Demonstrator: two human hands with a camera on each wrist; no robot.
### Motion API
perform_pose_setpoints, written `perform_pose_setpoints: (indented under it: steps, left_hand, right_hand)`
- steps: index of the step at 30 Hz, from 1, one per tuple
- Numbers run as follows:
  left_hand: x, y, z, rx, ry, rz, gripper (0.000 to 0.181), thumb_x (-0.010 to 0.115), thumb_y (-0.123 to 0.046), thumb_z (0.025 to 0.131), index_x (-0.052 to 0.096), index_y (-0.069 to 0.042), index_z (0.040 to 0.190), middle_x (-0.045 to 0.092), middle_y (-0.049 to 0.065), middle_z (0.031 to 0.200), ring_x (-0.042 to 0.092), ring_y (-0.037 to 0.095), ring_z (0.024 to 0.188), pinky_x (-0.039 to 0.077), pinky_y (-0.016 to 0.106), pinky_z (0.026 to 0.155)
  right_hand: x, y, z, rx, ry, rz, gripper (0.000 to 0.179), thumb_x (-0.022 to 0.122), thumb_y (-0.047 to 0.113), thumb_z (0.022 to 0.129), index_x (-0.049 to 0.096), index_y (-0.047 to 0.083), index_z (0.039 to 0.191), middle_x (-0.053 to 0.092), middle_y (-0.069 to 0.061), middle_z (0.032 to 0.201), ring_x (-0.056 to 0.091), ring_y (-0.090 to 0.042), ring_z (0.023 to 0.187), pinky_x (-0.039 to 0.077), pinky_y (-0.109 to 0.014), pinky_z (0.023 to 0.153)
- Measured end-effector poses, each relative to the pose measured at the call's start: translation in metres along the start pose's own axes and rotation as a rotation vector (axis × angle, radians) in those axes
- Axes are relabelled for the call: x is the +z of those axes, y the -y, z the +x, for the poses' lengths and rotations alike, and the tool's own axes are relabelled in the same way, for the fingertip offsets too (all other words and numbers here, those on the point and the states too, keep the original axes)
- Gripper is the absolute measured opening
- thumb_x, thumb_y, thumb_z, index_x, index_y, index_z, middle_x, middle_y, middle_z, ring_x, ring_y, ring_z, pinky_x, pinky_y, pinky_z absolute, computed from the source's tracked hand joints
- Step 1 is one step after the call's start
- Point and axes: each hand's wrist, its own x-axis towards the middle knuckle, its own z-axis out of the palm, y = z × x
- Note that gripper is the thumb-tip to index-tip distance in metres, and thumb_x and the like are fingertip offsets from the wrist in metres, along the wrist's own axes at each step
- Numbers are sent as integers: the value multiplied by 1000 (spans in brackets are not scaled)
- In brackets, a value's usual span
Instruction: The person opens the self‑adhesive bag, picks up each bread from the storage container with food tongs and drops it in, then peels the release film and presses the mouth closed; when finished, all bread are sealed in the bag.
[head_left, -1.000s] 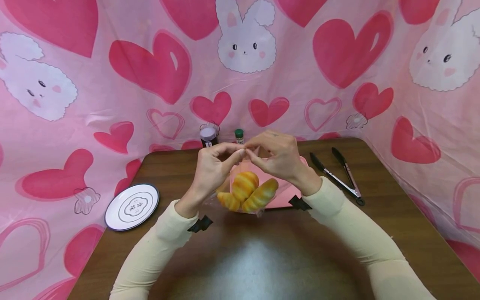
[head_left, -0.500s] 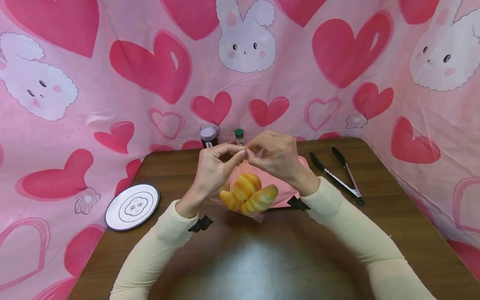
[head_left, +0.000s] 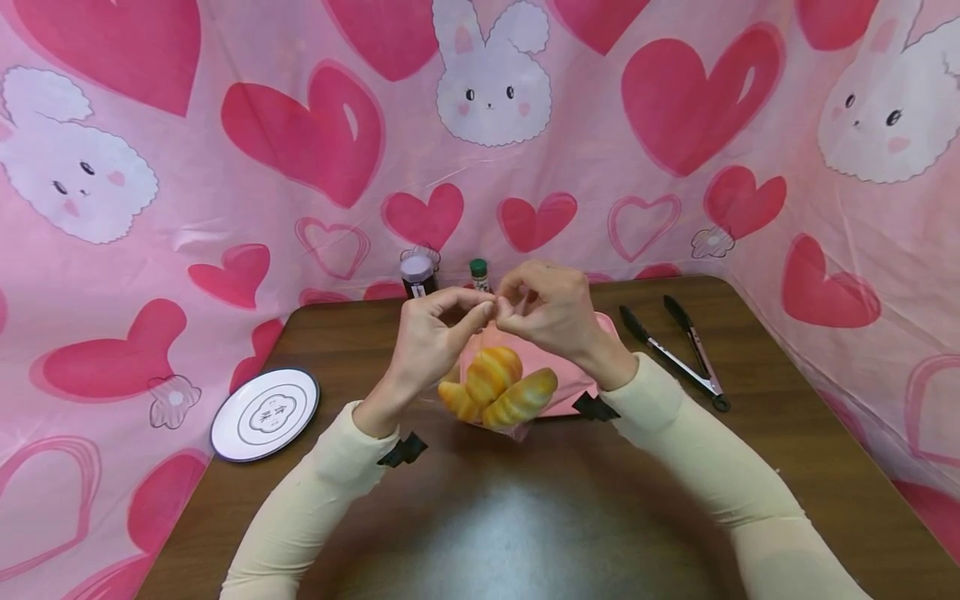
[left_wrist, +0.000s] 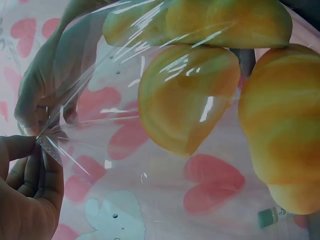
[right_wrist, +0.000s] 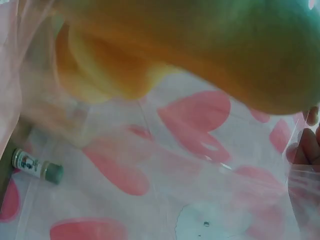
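Note:
A clear plastic bag [left_wrist: 57, 152] hangs in front of me with several breads inside. In the head view they are a ridged roll [head_left: 492, 375], a long roll [head_left: 521, 398] and a small croissant [head_left: 457, 400]. My left hand [head_left: 429, 337] pinches the bag's top between thumb and forefinger. Close beside it, my right hand [head_left: 551, 312] also pinches the bag's top, its fingers curled. Creases run down from the left hand's fingertips [left_wrist: 31, 145] in the left wrist view. The film itself is barely visible from the head, and the right wrist view is blurred.
Behind the bag lies a pink tray [head_left: 570, 387] on the wooden table [head_left: 495, 517]. Black-tipped tongs [head_left: 690, 367] lie at right, a white plate [head_left: 265, 415] at left. A dark jar [head_left: 417, 275] and a green-capped bottle [head_left: 479, 273] stand at the back.
The bag and its breads have swung slightly to the right and turned a little. My right hand's fingers have curled and shifted slightly right; the left hand has barely moved.

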Motion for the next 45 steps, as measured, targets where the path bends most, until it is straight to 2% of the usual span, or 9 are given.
perform_pose_setpoints:
  steps: [8,15,19,24,29,34,40,45]
  left_hand:
    - [-2,1,-1,-30,-11,-15,18,75,-20,90,77,-9,104,76,7,90,69,16,77,60,30,69]
    - [-3,3,0,8,-16,19,16,74,-16,90,77,-6,103,75,10,87,67,17,73,59,26,68]
    - [-3,2,0,23,-18,18,16,74,-14,90,78,-7,103,75,10,86,67,15,72,59,25,67]
    - [-3,1,1,34,-27,36,14,74,-14,90,78,-7,102,74,9,83,66,14,71,57,24,65]
    - [-4,1,2,28,-26,47,14,73,-14,91,78,-6,102,73,9,81,65,14,70,57,24,64]
    - [-4,0,2,32,-21,56,14,73,-14,91,78,-6,101,73,9,82,66,14,71,57,26,64]
    - [-3,0,2,30,-18,60,14,74,-14,90,78,-6,101,73,8,82,65,13,70,59,31,64]
    - [-3,0,1,33,-19,65,13,73,-14,91,78,-6,101,73,8,82,64,13,69,58,27,64]
  right_hand:
    - [-5,-2,-2,-26,69,17,15,78,11,78,73,6,91,74,-6,83,59,-15,62,53,-26,58]
    - [-7,-1,-3,-43,97,37,29,85,8,75,77,6,102,76,-7,99,60,-15,70,52,-27,57]
    - [-8,-2,-3,-52,82,23,32,87,7,74,78,6,105,75,-7,103,56,-15,76,49,-26,56]
    - [-7,-2,-1,-60,35,-4,28,87,9,74,78,7,100,74,-8,106,59,-19,91,50,-24,61]
    - [-7,-2,0,-87,23,-27,25,87,9,74,79,8,98,74,-8,108,61,-24,104,54,-24,70]
    - [-7,-2,1,-114,16,-43,24,87,12,76,79,8,98,74,-9,107,60,-25,106,54,-26,77]
    - [-5,-1,2,-131,-9,-65,17,86,13,76,80,8,91,74,-8,105,61,-26,105,55,-29,77]
    - [-4,1,2,-74,14,-49,12,84,14,78,78,7,87,73,-7,106,60,-25,107,55,-30,77]
